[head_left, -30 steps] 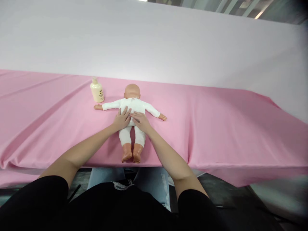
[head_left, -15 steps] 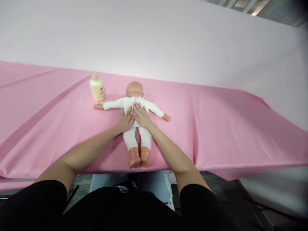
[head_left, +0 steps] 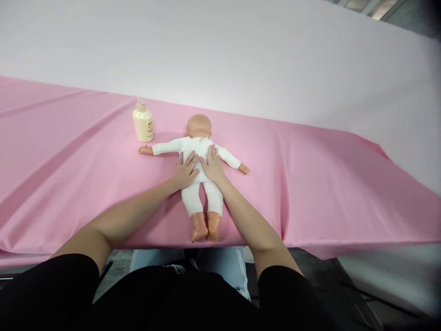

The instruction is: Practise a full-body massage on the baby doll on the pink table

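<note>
Both palms lie flat, fingers spread, gripping nothing: left hand (head_left: 186,170) and right hand (head_left: 212,166) press the face-down doll (head_left: 197,147), pinning it on the pink bench (head_left: 310,184). A lotion bottle (head_left: 143,124) stands near its arm.

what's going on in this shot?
A person has both palms flat on the torso of a baby doll in a white suit, left hand and right hand side by side. The doll lies on a pink cloth, arms spread, feet at the near edge. A cream lotion bottle stands upright beside its arm.
</note>
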Action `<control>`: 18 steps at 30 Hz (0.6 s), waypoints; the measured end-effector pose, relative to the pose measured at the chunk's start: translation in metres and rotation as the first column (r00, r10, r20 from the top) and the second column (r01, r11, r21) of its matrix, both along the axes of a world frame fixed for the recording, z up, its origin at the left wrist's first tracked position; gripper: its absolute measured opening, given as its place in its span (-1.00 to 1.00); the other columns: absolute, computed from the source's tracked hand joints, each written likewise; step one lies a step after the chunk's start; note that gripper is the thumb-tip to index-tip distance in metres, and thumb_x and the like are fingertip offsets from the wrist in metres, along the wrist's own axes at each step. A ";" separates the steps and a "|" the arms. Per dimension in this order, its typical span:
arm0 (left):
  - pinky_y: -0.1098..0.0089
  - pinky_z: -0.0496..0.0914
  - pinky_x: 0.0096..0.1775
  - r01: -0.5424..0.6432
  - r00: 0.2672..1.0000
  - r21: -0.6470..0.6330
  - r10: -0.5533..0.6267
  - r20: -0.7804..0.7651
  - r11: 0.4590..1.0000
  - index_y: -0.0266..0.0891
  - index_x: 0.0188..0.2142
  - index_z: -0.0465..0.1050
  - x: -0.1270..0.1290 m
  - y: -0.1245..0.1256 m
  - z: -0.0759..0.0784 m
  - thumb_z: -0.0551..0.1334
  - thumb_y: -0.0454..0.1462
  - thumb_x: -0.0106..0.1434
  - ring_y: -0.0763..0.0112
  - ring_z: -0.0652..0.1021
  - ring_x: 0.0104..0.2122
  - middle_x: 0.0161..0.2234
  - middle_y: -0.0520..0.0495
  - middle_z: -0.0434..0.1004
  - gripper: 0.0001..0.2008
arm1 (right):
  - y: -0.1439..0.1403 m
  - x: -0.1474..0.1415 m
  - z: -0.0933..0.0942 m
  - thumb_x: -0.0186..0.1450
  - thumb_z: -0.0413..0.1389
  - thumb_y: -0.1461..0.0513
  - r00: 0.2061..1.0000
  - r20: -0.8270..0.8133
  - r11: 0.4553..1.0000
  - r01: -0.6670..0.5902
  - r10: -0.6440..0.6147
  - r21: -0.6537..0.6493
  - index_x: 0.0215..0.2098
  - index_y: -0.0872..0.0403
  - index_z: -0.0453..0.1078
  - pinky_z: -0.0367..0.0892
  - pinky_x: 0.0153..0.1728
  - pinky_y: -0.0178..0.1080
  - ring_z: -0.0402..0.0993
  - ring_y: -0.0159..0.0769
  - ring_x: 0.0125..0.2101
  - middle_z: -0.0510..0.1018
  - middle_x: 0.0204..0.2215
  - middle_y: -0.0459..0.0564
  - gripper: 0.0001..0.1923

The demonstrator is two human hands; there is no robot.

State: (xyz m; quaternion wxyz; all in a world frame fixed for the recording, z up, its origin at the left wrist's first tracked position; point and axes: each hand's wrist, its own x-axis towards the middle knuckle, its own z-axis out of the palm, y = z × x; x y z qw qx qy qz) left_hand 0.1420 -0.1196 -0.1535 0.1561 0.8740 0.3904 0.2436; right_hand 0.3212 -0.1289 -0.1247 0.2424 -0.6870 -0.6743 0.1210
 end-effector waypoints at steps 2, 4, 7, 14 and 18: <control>-0.16 -0.26 0.44 -0.007 1.000 -0.025 0.007 0.002 1.000 -0.16 0.48 -0.08 0.000 0.000 0.001 -0.10 -0.05 0.47 0.09 -0.25 0.50 0.50 -0.07 -0.11 -0.35 | -0.005 0.001 -0.003 0.43 -0.25 -0.19 1.000 -0.003 1.000 -0.013 0.013 -0.012 0.50 0.36 -0.31 -0.23 0.47 0.15 -0.40 0.06 0.52 -0.27 0.51 0.28 -0.03; -0.15 -0.27 0.45 -0.009 1.000 -0.033 0.009 0.004 0.999 -0.17 0.48 -0.07 0.000 0.000 0.002 -0.09 -0.05 0.46 0.09 -0.25 0.50 0.51 -0.07 -0.12 -0.34 | -0.012 0.002 -0.005 0.43 -0.26 -0.18 0.999 0.004 0.999 -0.032 0.032 -0.030 0.50 0.40 -0.32 -0.25 0.47 0.12 -0.42 0.07 0.51 -0.29 0.51 0.29 -0.02; -0.13 -0.27 0.45 -0.005 1.000 -0.019 0.005 0.005 1.000 -0.19 0.48 -0.06 0.000 0.000 0.001 -0.09 -0.05 0.47 0.10 -0.22 0.50 0.50 -0.09 -0.12 -0.34 | -0.025 0.004 -0.008 0.45 -0.29 -0.16 0.998 0.004 0.998 -0.058 0.058 -0.035 0.50 0.37 -0.35 -0.26 0.48 0.14 -0.44 0.03 0.52 -0.30 0.51 0.28 -0.05; -0.07 -0.31 0.46 0.024 1.000 -0.010 -0.024 -0.006 1.000 -0.18 0.47 -0.08 -0.004 0.000 0.007 -0.10 -0.06 0.48 0.17 -0.11 0.50 0.49 -0.13 -0.05 -0.36 | -0.064 0.006 -0.009 0.45 -0.30 -0.20 0.987 -0.095 0.986 -0.138 0.130 -0.089 0.51 0.30 -0.39 -0.33 0.49 0.10 -0.57 -0.05 0.51 -0.38 0.52 0.19 -0.05; -0.08 -0.35 0.45 0.066 0.997 0.000 -0.066 -0.041 0.998 -0.21 0.47 -0.12 -0.009 -0.010 0.016 -0.16 -0.10 0.51 0.21 -0.10 0.50 0.48 -0.17 -0.03 -0.39 | -0.097 0.010 -0.009 0.43 -0.21 -0.22 0.970 -0.189 0.972 -0.179 0.150 -0.150 0.52 0.21 -0.42 -0.32 0.49 0.13 -0.62 -0.06 0.50 -0.45 0.52 0.11 -0.02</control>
